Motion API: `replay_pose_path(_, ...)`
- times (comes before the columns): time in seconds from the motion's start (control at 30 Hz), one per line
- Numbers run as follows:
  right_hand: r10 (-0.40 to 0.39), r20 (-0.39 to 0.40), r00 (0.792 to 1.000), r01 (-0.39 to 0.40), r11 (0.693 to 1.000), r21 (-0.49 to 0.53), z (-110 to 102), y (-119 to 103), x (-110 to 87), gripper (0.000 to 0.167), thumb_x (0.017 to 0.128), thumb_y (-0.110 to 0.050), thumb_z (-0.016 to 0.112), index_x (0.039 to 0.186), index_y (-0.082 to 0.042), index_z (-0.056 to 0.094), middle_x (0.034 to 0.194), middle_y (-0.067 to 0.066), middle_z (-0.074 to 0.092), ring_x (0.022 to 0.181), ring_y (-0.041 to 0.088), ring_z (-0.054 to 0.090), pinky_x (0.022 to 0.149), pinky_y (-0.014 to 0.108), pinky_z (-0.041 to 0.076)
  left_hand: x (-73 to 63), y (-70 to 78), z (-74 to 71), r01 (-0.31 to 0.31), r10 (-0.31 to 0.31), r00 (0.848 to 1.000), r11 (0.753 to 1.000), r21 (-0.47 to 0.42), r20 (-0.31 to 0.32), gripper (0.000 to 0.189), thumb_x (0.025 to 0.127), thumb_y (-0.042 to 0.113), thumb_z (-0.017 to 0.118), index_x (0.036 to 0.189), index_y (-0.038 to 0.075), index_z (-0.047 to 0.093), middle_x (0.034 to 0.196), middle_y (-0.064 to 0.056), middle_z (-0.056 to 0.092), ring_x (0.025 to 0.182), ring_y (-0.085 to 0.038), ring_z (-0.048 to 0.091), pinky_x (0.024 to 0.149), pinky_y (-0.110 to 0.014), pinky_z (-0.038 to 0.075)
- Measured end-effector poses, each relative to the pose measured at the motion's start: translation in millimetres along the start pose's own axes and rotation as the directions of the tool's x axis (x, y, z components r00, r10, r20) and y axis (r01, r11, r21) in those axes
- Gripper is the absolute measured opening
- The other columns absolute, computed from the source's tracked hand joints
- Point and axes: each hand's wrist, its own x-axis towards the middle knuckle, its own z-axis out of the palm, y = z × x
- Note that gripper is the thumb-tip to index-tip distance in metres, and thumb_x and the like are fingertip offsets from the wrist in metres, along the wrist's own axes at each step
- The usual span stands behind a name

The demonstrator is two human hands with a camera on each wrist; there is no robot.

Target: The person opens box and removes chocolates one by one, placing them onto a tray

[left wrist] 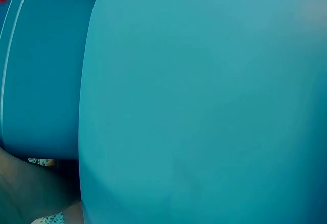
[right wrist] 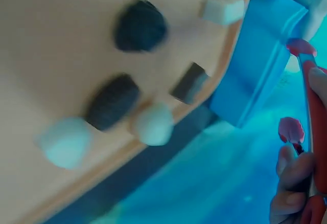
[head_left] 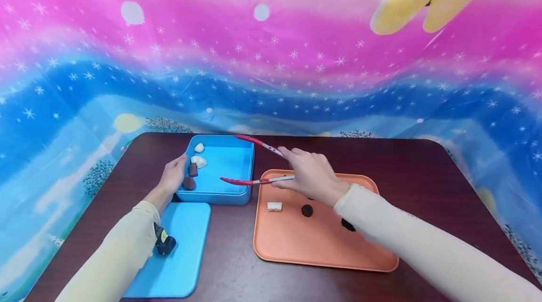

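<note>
My left hand [head_left: 172, 176] grips the left wall of a blue box [head_left: 243, 198]. Inside the box, along that side, lie two white chocolate-like pieces [head_left: 199, 161] and two brown pieces [head_left: 188, 183]. My right hand [head_left: 315, 175] holds red-tipped tongs [head_left: 243, 182] with their arms spread apart. The tong tips hang over the right part of the box, with nothing between them. In the right wrist view, fingers [right wrist: 296, 170] wrap the tongs [right wrist: 318, 132] at the right edge. The left wrist view is mostly filled by a blue surface [left wrist: 204, 91].
An orange tray [head_left: 326, 257] lies right of the box, bearing a white block [head_left: 274, 206], a dark round piece [head_left: 307, 210] and other dark and pale pieces, partly hidden by my right arm. A blue lid [head_left: 182, 264] lies in front of the box. A patterned cloth [head_left: 271, 57] hangs behind the brown table [head_left: 230, 255].
</note>
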Motion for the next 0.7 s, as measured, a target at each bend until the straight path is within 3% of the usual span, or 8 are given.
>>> replay_pose_path(0.1,-0.073,0.021,0.997,0.074,0.994,-0.079,-2,-10,15.2,0.085,0.078,-0.062,0.08,0.145,-0.015,0.056,0.096,0.002,0.071,0.05,0.01,0.049,0.041,0.023,0.034,0.0,0.9,0.5,0.005,-0.005,1.0,1.0,-0.008,0.006,0.065,0.11,0.051,0.017,0.146,0.007,0.047,0.128,-0.019,0.054,0.129,-0.035,0.046,0.115,-0.059,0.034)
replay_pose_path(0.2,-0.117,0.075,0.99,0.125,0.985,-0.116,-1,-22,29.1,0.082,0.078,-0.057,0.082,0.144,-0.016,0.056,0.099,0.003,0.071,0.051,0.012,0.052,0.043,0.024,0.039,0.3,1.6,1.3,0.016,-0.016,1.0,1.0,-0.009,0.006,0.066,0.109,0.053,0.017,0.139,0.005,0.051,0.128,-0.018,0.053,0.129,-0.035,0.046,0.116,-0.061,0.032)
replay_pose_path(0.4,-0.133,0.179,0.975,0.159,0.977,-0.141,8,-47,49.1,0.08,0.077,-0.059,0.082,0.143,-0.022,0.058,0.103,0.0,0.073,0.057,0.01,0.058,0.048,0.024,0.048,0.2,1.6,1.7,0.031,-0.031,1.0,1.0,-0.004,0.008,0.067,0.108,0.056,0.017,0.121,0.003,0.055,0.121,-0.019,0.054,0.123,-0.036,0.05,0.114,-0.062,0.033)
replay_pose_path(0.47,-0.138,0.192,0.972,0.167,0.976,-0.141,11,-54,52.0,0.077,0.078,-0.058,0.082,0.143,-0.023,0.058,0.105,-0.001,0.074,0.056,0.009,0.058,0.048,0.024,0.048,0.1,1.5,2.0,0.032,-0.032,0.999,0.999,0.001,0.008,0.068,0.108,0.056,0.017,0.13,0.003,0.054,0.13,-0.022,0.052,0.132,-0.038,0.046,0.118,-0.063,0.029)
replay_pose_path(0.57,-0.147,0.196,0.97,0.177,0.973,-0.147,16,-63,53.9,0.071,0.08,-0.056,0.081,0.14,-0.025,0.061,0.103,-0.002,0.074,0.055,0.009,0.056,0.047,0.023,0.047,0.3,1.4,1.8,0.037,-0.037,0.999,0.999,0.024,0.009,0.068,0.109,0.053,0.016,0.157,0.008,0.035,0.159,-0.023,0.036,0.152,-0.04,0.028,0.125,-0.063,0.019)
replay_pose_path(0.67,-0.157,0.187,0.97,0.188,0.969,-0.162,21,-71,54.9,0.065,0.081,-0.055,0.08,0.137,-0.026,0.063,0.1,-0.003,0.075,0.055,0.009,0.056,0.045,0.022,0.046,0.2,2.0,0.8,0.04,-0.04,0.999,0.998,0.041,0.003,0.065,0.109,0.052,0.016,0.164,0.016,0.008,0.171,-0.014,0.012,0.159,-0.038,0.009,0.127,-0.063,0.012)
replay_pose_path(0.7,-0.162,0.184,0.969,0.193,0.967,-0.166,22,-73,55.1,0.064,0.082,-0.055,0.08,0.137,-0.026,0.064,0.1,-0.003,0.075,0.055,0.009,0.056,0.045,0.022,0.045,0.4,2.0,0.4,0.041,-0.041,0.999,0.998,0.039,0.002,0.065,0.11,0.052,0.016,0.164,0.017,0.007,0.171,-0.014,0.011,0.159,-0.038,0.008,0.127,-0.063,0.012)
